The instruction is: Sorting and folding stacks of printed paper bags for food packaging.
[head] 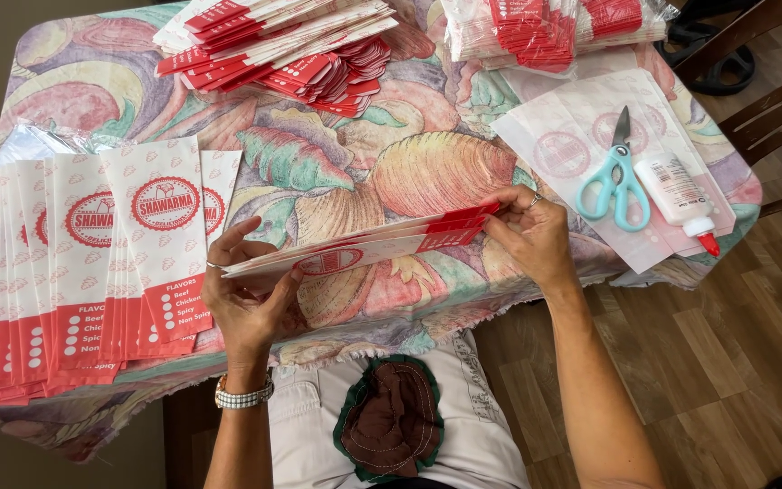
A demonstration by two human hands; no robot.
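— While the desk (427,172) under its flower-and-fruit patterned cloth fills most of the view, what lies on it?

— At the left, a fanned row of white-and-red printed paper bags (74,272); at the far edge, a loose heap of flat red-and-white bags (273,45) and a plastic-wrapped bundle of them (545,27). At the right, plain white sheets (581,136) carry pale blue scissors (615,177) and a white glue bottle with a red tip (681,199).

— And the hands?

— Both grip one long flat white-and-red paper bag (364,246) above the desk's near edge. The left hand (246,303) pinches its left end, the right hand (531,231) its red-banded right end.
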